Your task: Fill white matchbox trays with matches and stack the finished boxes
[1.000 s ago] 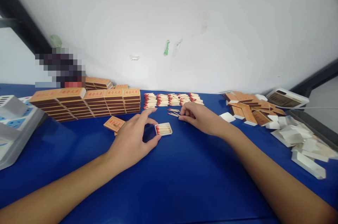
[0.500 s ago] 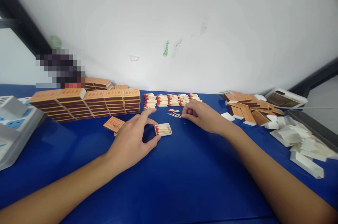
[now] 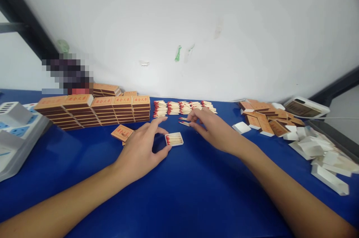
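Observation:
A white matchbox tray lies on the blue table with red-tipped matches inside. My left hand holds its left end between thumb and a finger, the index finger stretched out above. To the right, my right hand has its fingertips pinched at the tail ends of a few loose matches lying behind the tray. Just behind them, several heaps of matches stand in a row. Partly hidden by my left hand is an orange matchbox cover.
Stacked matchboxes form a wall at the back left. A pile of covers and white empty trays lie on the right, with one white tray nearer. A pale plastic container stands far left. The white wall closes the back.
My right hand has shifted slightly left and its fingertips have come to the ends of the loose matches. My left hand stays at the tray. The view has moved a little.

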